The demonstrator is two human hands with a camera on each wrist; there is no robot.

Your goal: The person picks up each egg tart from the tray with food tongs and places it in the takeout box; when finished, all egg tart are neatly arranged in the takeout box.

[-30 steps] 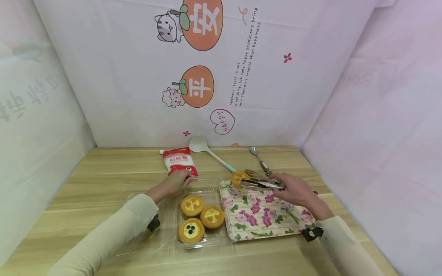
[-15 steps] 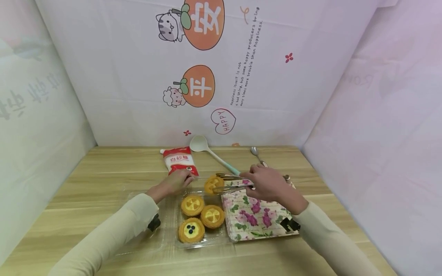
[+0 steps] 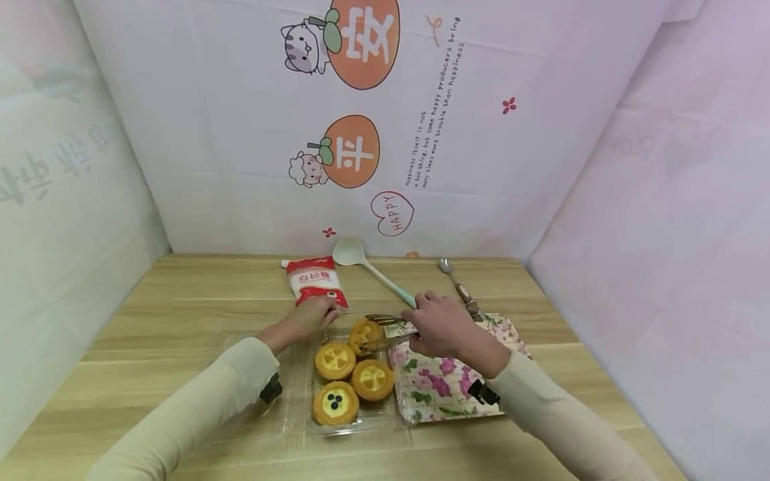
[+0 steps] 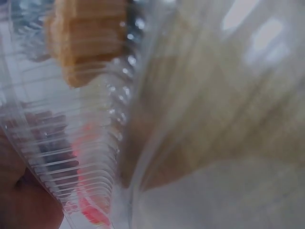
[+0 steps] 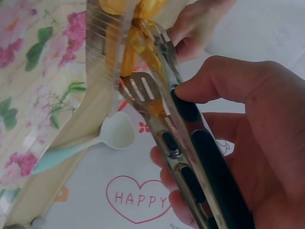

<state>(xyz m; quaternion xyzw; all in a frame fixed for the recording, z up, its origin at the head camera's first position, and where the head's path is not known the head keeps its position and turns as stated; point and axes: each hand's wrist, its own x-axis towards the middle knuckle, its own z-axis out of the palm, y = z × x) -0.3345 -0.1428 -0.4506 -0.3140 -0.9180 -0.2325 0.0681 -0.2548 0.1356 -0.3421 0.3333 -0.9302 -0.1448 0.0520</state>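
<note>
Now, on the table (image 3: 120,374), the floral tray (image 3: 436,401) & clear container (image 3: 349,429) sit as they did 0.5 s ago. R hand (image 3: 445,324) is further L, fingers wrapped round the tongs (image 5: 188,109); L hand (image 3: 309,315) hasn't shifted, fingers curled on the container's far rim. One tart (image 3: 361,329), b/w the tongs' tips, is lower & further L than before, at the container's far R corner, just beside its neighbours; can't tell if it's touching down. Count: 1 tray, 1 container, 1 ladle (image 3: 349,252), 1 sugar bag (image 3: 314,277), 1 pr tongs, 1 spoon (image 3: 462,289), 4 tarts: 3 w/ pinwheel tops, 1 w/ dark berries (image 3: 335,401)
</note>
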